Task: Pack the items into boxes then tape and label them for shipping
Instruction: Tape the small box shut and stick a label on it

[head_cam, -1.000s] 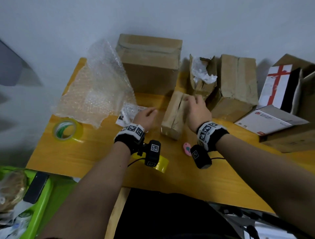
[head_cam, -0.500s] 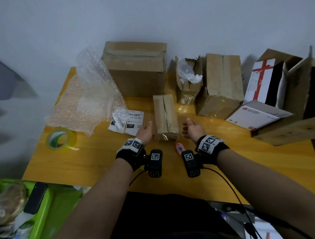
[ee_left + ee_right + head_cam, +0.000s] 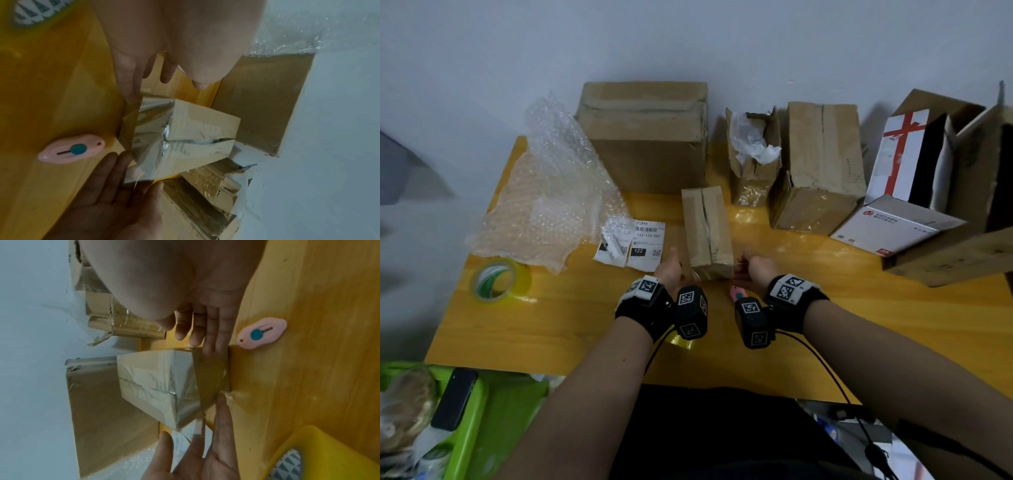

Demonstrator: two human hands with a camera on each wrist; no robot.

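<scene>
A small brown box (image 3: 707, 233) sealed with clear tape lies lengthwise at the middle of the yellow table (image 3: 571, 325). My left hand (image 3: 671, 270) and right hand (image 3: 755, 269) flank its near end. In the left wrist view my left fingers (image 3: 131, 87) are straight and touch the taped near end of the small box (image 3: 195, 134), while the right hand (image 3: 115, 186) lies palm-up against the other corner. In the right wrist view the right fingers (image 3: 209, 340) press the tape on the box (image 3: 156, 386). Neither hand holds anything.
A pink cutter (image 3: 736, 293) lies by my right wrist. Shipping labels (image 3: 640, 245), bubble wrap (image 3: 551, 198) and a green-cored tape roll (image 3: 498, 282) sit to the left. Larger cardboard boxes (image 3: 647, 137) and a white box (image 3: 893, 222) line the back. A yellow tape roll (image 3: 308, 456) lies near the front edge.
My hands came off the top of the small box and down to its near end. The box now lies straight and nearer to me. The camera view shifted.
</scene>
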